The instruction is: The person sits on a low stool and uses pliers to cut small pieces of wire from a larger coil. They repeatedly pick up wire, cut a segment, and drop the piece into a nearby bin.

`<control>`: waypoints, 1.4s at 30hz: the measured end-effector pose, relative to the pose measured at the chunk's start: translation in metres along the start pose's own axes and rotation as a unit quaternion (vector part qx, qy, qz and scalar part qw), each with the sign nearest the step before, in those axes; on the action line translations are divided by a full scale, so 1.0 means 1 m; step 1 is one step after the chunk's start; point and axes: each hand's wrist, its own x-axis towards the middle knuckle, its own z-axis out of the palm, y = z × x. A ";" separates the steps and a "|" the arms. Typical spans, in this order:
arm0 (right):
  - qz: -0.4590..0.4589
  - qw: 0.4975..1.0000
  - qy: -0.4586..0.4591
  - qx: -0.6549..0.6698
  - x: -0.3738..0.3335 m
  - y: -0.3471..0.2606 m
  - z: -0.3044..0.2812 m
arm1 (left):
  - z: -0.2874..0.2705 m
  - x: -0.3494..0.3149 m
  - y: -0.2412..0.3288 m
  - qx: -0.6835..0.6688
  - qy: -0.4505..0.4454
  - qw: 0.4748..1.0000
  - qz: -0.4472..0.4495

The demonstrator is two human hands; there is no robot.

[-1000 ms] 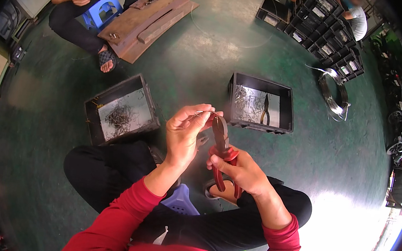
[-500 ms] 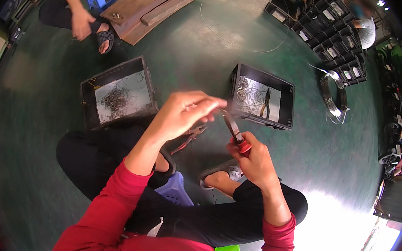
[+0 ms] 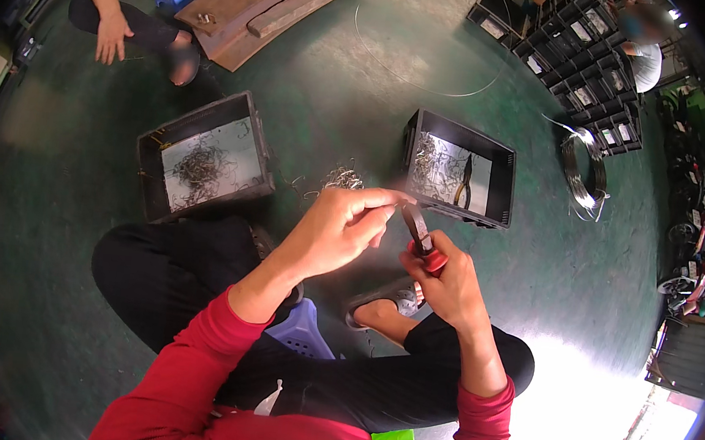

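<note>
Over the green floor (image 3: 331,91), at picture centre, left hand (image 3: 339,227) pinches a thin wire piece against red-handled pliers (image 3: 420,237) gripped in right hand (image 3: 448,284), likely mid-cut; next calls for squeezing, black plastic crates (image 3: 205,159) at 11 and 1 o'clock.

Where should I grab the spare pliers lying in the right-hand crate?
Probably by the handles. The spare pliers lie flat on the floor of the right-hand crate, beside loose wire bits. Come straight down from above, since the crate walls block any sideways approach.
</note>
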 end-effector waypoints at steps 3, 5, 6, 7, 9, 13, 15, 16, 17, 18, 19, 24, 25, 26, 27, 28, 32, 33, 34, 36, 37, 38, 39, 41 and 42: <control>0.010 1.000 0.012 -0.004 0.003 0.001 -0.002 | 0.009 0.002 -0.003 0.006 0.030 0.999 0.015; 0.003 1.000 0.018 -0.017 0.004 0.003 -0.003 | 0.011 0.001 -0.004 -0.003 0.036 0.999 0.018; 0.000 0.999 0.020 -0.027 0.005 0.004 -0.003 | 0.011 0.000 -0.005 0.003 0.035 0.999 0.016; 0.004 1.000 0.017 -0.020 0.005 0.005 -0.003 | 0.011 0.000 -0.005 0.009 0.036 0.999 0.012; 0.010 1.000 0.014 -0.019 0.004 0.007 -0.004 | 0.013 -0.002 -0.006 0.010 0.042 0.999 0.016; -0.001 0.999 0.033 -0.043 0.006 0.012 -0.002 | 0.019 -0.002 -0.008 0.018 0.062 0.998 0.028; -0.004 0.998 0.041 -0.043 0.007 0.015 0.000 | 0.021 -0.002 -0.009 0.017 0.068 0.997 0.030; -0.007 0.998 0.048 -0.043 0.008 0.016 0.002 | 0.022 -0.002 -0.010 0.014 0.073 0.997 0.034; -0.009 0.997 0.056 -0.044 0.009 0.018 0.004 | 0.023 -0.002 -0.012 0.019 0.075 0.996 0.031; -0.012 0.997 0.064 -0.045 0.009 0.019 0.006 | 0.024 -0.001 -0.013 0.022 0.079 0.996 0.034; -0.012 0.997 0.066 -0.048 0.010 0.021 0.007 | 0.025 -0.001 -0.015 0.025 0.083 0.996 0.037; -0.041 0.992 0.095 -0.072 0.013 0.025 0.012 | 0.028 -0.001 -0.020 0.036 0.103 0.993 0.040; -0.041 0.992 0.100 -0.066 0.014 0.025 0.013 | 0.028 -0.001 -0.021 0.036 0.109 0.992 0.045; -0.047 0.991 0.107 -0.063 0.015 0.026 0.014 | 0.028 0.000 -0.021 0.039 0.110 0.992 0.041; -0.057 0.990 0.116 -0.064 0.015 0.026 0.015 | 0.029 0.000 -0.022 0.042 0.112 0.992 0.042; -0.054 0.990 0.116 -0.063 0.015 0.026 0.016 | 0.029 -0.001 -0.022 0.045 0.115 0.992 0.042; -0.065 0.986 0.128 -0.086 0.017 0.027 0.017 | 0.030 -0.002 -0.022 0.035 0.114 0.992 0.036; -0.073 0.984 0.134 -0.097 0.017 0.028 0.017 | 0.030 -0.002 -0.022 0.038 0.115 0.992 0.035; -0.074 0.983 0.136 -0.102 0.017 0.028 0.017 | 0.030 -0.002 -0.021 0.043 0.116 0.992 0.033; -0.071 0.979 0.144 -0.126 0.017 0.027 0.016 | 0.030 -0.001 -0.020 0.028 0.105 0.993 0.039; -0.084 0.979 0.146 -0.112 0.017 0.027 0.015 | 0.029 0.000 -0.020 0.023 0.099 0.994 0.040; -0.088 0.980 0.143 -0.103 0.017 0.025 0.013 | 0.027 0.002 -0.019 -0.009 0.078 0.997 0.026; -0.095 0.981 0.143 -0.094 0.017 0.023 0.010 | 0.023 0.004 -0.019 -0.040 0.057 0.998 0.012; -0.070 0.991 0.104 -0.046 0.015 0.018 0.006 | 0.012 0.011 -0.019 -0.053 0.025 0.998 0.031; -0.058 0.994 0.089 -0.027 0.014 0.014 0.004 | 0.007 0.014 -0.020 -0.075 0.032 0.997 0.010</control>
